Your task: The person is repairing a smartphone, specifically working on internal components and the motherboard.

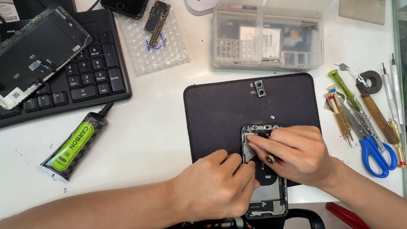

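Fingers [259, 142] of my right hand [292, 154] press down, extended, on the upper part of the opened phone body [265, 178], near its camera end, so they rest on it rather than clamp it. My left hand [218, 188] curls loosely against the phone body's left edge, fingertips touching the frame; I judge it steadies the shell so it does not slide under the pressing. Whether anything small sits pinched under either set of fingers I cannot tell.

Relative to the dark mat [220, 110]: the phone body lies on its near edge, screenless and face up, overhanging toward me, directly beneath both hands. A small camera module [259, 87] rests on the mat's far edge, well apart from my fingers. Left of the mat on the white surface [144, 127] lies a glue tube [76, 144], beyond it a keyboard [91, 70] with a detached screen [36, 48] on top. Right of the mat are blue-handled scissors [375, 152] and screwdrivers [341, 116], kept within reach, I would say.
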